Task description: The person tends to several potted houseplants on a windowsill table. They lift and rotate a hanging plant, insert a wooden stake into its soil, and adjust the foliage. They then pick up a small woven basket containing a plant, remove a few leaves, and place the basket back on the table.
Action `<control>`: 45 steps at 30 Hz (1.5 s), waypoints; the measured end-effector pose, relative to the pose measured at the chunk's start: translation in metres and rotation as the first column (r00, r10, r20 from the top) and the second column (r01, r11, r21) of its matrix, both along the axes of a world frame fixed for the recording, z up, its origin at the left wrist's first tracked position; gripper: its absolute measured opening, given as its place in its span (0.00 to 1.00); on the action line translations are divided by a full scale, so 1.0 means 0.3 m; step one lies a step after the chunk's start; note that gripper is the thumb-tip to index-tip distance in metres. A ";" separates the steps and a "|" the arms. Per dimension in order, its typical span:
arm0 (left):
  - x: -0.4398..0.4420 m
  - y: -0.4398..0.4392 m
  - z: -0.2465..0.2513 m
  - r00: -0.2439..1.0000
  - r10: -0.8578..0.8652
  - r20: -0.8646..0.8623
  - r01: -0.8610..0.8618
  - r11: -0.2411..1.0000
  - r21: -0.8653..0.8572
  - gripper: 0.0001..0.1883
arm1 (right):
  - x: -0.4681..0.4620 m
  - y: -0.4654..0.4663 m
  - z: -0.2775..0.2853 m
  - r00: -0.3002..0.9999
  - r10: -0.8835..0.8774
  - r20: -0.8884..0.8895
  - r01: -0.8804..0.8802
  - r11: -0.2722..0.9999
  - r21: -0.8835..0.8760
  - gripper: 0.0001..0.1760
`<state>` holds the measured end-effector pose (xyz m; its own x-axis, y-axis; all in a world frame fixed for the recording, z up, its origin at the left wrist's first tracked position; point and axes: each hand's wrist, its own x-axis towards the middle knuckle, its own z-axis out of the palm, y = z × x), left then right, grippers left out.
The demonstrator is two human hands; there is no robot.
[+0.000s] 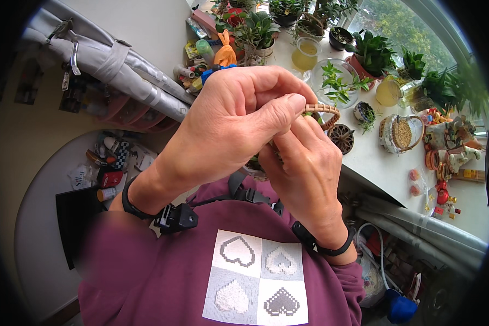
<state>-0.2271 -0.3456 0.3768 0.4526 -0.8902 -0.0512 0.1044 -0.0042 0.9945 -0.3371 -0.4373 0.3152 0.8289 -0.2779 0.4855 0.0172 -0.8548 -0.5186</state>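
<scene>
My left hand (236,118) is at the centre, its thumb and curled fingers closed around one end of a curved wicker handle (329,109). Just below and to the right, my right hand (309,163) has its bent fingers raised against the left thumb and close beside that handle; what lies between its fingertips is hidden. Under both hands a small pot or basket (254,169) shows in part, with bits of green leaf near the handle. The hands cover most of it.
A white windowsill carries potted succulents (371,53), a glass bowl with a leafy cutting (336,83), jars of yellowish liquid (305,55), a basket of grains (401,132) and figurines. A cluttered round table (45,195) stands at left, beside a tied silver curtain (146,77).
</scene>
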 end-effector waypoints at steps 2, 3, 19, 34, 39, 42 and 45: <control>0.000 0.000 0.000 1.000 0.001 -0.002 -0.001 1.000 0.000 0.13 | 0.004 0.002 0.000 0.999 -0.011 0.032 0.011 1.000 -0.006 0.10; 0.000 -0.001 0.000 1.000 0.002 -0.002 -0.002 1.000 -0.003 0.13 | 0.010 0.003 -0.002 0.998 -0.019 0.062 0.019 1.000 -0.013 0.08; 0.022 0.017 0.004 0.994 0.102 -0.027 -0.100 0.993 0.062 0.13 | -0.186 -0.134 0.000 0.987 0.060 0.146 -0.143 -0.050 0.988 0.10; 0.035 -0.020 -0.058 0.988 0.097 -0.117 -0.082 0.989 0.126 0.12 | -0.259 -0.202 -0.201 0.785 -0.162 0.598 -0.415 -0.855 0.313 0.07; -0.008 -0.069 -0.061 0.986 0.072 -0.152 -0.046 0.985 0.165 0.12 | -0.249 -0.220 -0.198 0.705 -0.162 0.691 -0.473 -0.833 0.288 0.07; -0.028 -0.101 -0.064 0.980 0.041 -0.193 -0.009 0.986 0.164 0.11 | -0.264 -0.236 -0.157 0.851 -0.100 0.516 -0.445 -0.658 0.607 0.08; -0.048 -0.127 -0.059 0.975 0.000 -0.222 0.037 0.986 0.162 0.12 | -0.256 -0.241 -0.133 0.911 -0.099 0.400 -0.384 -0.559 0.735 0.08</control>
<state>-0.2415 -0.3837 0.3591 0.3974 -0.8693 -0.2940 0.3195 -0.1693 0.9324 -0.4138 -0.5095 0.2753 0.9349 -0.3269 -0.1382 0.2658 0.9029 -0.3377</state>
